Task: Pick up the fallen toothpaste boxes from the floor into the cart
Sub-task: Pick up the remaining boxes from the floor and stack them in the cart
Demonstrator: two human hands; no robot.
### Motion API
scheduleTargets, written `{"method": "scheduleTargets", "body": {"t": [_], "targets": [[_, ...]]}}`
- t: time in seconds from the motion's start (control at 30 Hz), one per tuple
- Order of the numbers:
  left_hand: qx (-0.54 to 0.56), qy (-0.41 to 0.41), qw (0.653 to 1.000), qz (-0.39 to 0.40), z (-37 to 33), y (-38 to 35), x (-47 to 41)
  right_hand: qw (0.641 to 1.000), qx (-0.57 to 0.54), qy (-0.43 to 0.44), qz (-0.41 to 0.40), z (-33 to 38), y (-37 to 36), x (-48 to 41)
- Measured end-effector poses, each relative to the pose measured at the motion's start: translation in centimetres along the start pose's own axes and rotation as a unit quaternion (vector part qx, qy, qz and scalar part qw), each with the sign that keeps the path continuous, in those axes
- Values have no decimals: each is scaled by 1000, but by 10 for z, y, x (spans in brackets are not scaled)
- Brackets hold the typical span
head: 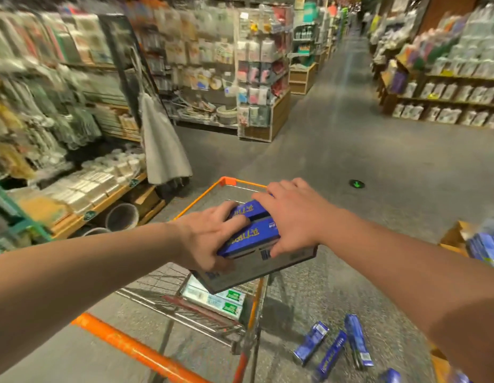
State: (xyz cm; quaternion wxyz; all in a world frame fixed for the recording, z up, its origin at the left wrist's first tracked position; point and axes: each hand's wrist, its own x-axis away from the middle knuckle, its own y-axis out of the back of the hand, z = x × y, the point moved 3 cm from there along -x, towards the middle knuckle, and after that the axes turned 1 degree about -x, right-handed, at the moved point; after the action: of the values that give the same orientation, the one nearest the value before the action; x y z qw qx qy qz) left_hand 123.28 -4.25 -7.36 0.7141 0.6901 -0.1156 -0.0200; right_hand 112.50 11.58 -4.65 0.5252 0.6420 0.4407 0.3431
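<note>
Count: two blue toothpaste boxes (251, 228) lie side by side on top of the held stack, above a larger grey box face (256, 268) beneath them; whether that lower layer is one pack or several cannot be told. Three blue boxes (334, 345) lie loose on the floor (350, 167) to the right of the cart, and the end of a fourth (391, 376) shows at the bottom edge of the frame. Two green-and-white boxes (215, 299) already lie inside the cart basket.

Grip: the left hand (207, 236) clamps the left end of the stack, fingers over the top and thumb on the near side. The right hand (292, 217) clamps the right end, fingers spread across the far edge, thumb pressed on the near face. Both grips are closed on the stack, which is tilted, left end lower.

Position: the stack is held above the wire basket of the cart (240, 184), over its right half, clear of the rim. The orange handle (135, 348) crosses the lower left.

Clearance: shelving (60, 134) stands close on the left of the cart. The aisle ahead and to the right is open floor. A cardboard box of blue packs (483, 241) sits at the right edge
</note>
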Motion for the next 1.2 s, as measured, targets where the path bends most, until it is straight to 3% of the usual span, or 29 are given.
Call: {"method": "scheduleTargets", "body": {"t": [0.2, 0.4, 0.5, 0.77, 1.0, 1.2], "targets": [[13, 11, 999, 39, 54, -31, -1, 999, -12, 31, 35, 13, -24, -63], [133, 38, 990, -22, 103, -62, -17, 995, -38, 76, 50, 10, -64, -130], [141, 55, 988, -4, 136, -83, -34, 994, -68, 70, 54, 6, -93, -160], [112, 128, 982, 77, 224, -154, -95, 987, -134, -36, 81, 14, -182, -222], [86, 54, 989, 107, 281, -250, -145, 946, -196, -174, 191, 36, -278, -257], [133, 13, 979, 156, 310, -339, -189, 894, -265, -297, 205, 56, -369, -274]]}}
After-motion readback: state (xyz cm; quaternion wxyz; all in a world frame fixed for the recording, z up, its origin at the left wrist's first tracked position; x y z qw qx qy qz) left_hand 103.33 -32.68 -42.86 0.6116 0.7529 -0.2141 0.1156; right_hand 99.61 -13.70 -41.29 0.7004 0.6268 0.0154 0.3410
